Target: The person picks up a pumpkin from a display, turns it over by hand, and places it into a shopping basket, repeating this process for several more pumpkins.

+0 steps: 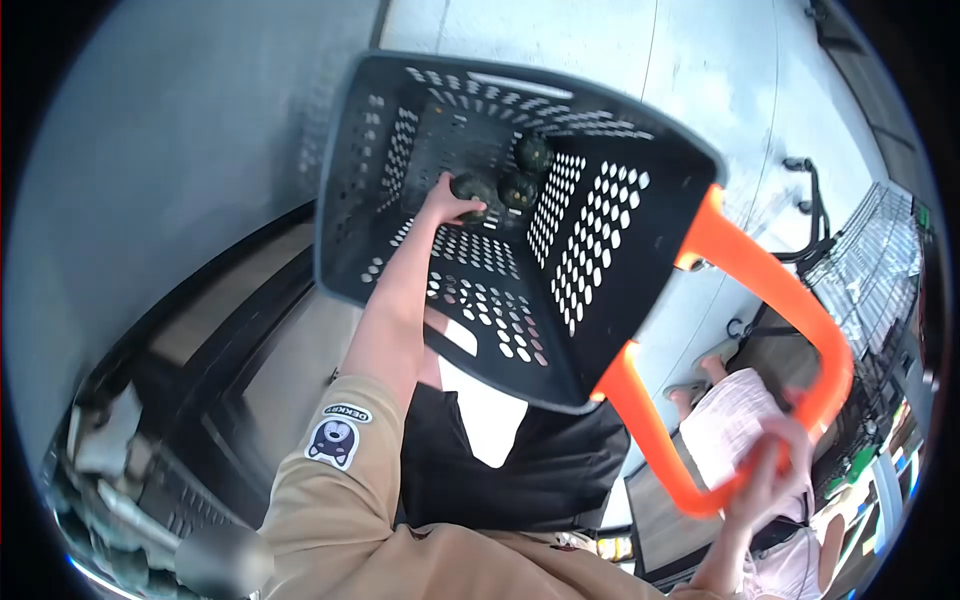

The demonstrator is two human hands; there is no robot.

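Observation:
A dark grey perforated basket (620, 250) is tilted, with its open side facing me. Inside it, at the bottom, my left hand (452, 203) is closed round a dark green round fruit or vegetable (473, 192). Two similar dark green pieces lie just to the right, one (517, 190) beside it and another (535, 153) higher up. The basket's orange handle (800, 300) loops out to the right. On the lower part of that handle my right hand (772, 465) is wrapped, somewhat blurred.
Behind the handle, a person in pale pink clothing (735, 415) stands at the lower right. A wire shopping cart (865, 250) is at the right. A dark-edged shelf or counter (230, 310) runs along the left, below a grey wall (200, 130). The floor (700, 70) is pale.

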